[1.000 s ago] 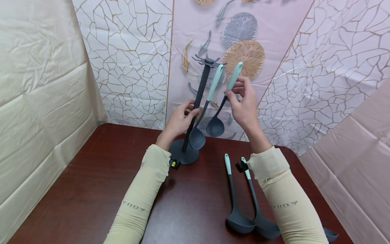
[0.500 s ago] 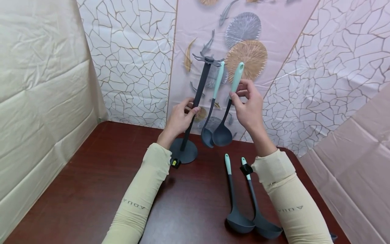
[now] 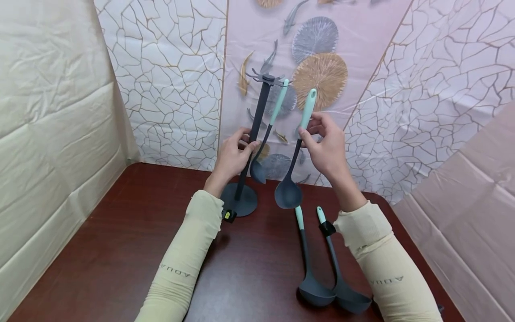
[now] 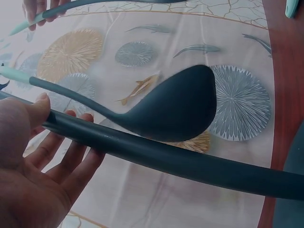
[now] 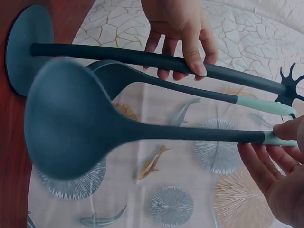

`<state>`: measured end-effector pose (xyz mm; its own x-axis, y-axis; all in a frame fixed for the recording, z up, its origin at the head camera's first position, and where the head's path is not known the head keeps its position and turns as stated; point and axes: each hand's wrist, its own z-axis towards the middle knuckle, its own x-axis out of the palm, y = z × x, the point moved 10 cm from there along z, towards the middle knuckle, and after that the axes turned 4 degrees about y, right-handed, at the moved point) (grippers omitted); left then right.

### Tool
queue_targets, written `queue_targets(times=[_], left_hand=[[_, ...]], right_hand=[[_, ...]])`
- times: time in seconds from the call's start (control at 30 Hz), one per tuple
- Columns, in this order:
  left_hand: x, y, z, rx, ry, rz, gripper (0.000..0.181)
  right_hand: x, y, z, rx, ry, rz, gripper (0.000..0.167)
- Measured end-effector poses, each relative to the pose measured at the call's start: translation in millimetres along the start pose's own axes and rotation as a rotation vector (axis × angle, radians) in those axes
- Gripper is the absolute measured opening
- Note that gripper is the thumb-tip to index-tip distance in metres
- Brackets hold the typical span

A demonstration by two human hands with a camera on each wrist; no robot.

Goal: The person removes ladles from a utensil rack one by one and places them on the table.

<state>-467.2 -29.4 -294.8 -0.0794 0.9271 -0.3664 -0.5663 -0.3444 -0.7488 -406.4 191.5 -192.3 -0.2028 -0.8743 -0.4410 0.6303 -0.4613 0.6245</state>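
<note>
My left hand (image 3: 232, 156) holds the pole of a dark utensil stand (image 3: 257, 114) between thumb and fingers. The stand has a round base and a ring of hooks on top. One ladle (image 3: 258, 171) with a mint handle hangs from a hook on the right side, its bowl beside the pole in the left wrist view. To the right, my right hand (image 3: 327, 145) pinches another ladle (image 3: 288, 194) at the lower end of its mint handle. That ladle's bowl points down, apart from the stand; in the right wrist view it partly covers the hanging ladle's bowl (image 5: 114, 76).
Two more ladles, a left one (image 3: 315, 290) and a right one (image 3: 352, 299), lie on the dark red table (image 3: 120, 250). A dark piece of something shows beyond my right sleeve. A patterned cloth (image 3: 177, 80) hangs behind the table, with pale cloth at both sides.
My right hand has lowered its ladle and brought it nearer, away from the hanging one. The hanging ladle has swung and turned on its hook. My left hand stays on the pole.
</note>
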Motion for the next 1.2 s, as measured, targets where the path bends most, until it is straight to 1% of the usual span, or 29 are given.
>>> queue_targets(times=[0.3,0.53,0.63,0.77,0.87,0.93,1.03,1.2], left_hand=[[-2.7,1.4,-0.4,0.022,-0.011,-0.059,0.031],[-2.7,5.9,-0.3,0.008,-0.002,-0.067,0.032],[-3.1,6.1,0.5,0.005,-0.001,-0.082,0.031],[-4.1,5.3,1.2,0.000,0.001,-0.112,0.027],[-4.7,5.4,1.3,-0.010,0.005,-0.110,0.028],[-4.8,5.5,1.4,-0.012,0.007,-0.108,0.029],[-4.8,5.5,1.4,-0.014,0.008,-0.105,0.030],[-3.8,5.1,0.4,-0.017,0.005,-0.107,0.030]], right_hand=[[4.8,4.0,-5.4,-0.011,0.020,-0.025,0.037],[7.5,23.5,-13.4,-0.017,0.025,-0.048,0.037],[9.4,14.5,-13.9,-0.008,0.042,-0.032,0.045],[11.6,-3.7,-12.6,0.001,0.069,0.018,0.062],[12.8,-6.3,-13.3,0.006,0.085,0.036,0.070],[14.5,-7.2,-14.4,0.016,0.098,0.040,0.072],[19.0,-12.8,-16.2,0.051,0.127,0.054,0.072],[28.5,-27.7,-22.7,0.121,0.177,0.084,0.071]])
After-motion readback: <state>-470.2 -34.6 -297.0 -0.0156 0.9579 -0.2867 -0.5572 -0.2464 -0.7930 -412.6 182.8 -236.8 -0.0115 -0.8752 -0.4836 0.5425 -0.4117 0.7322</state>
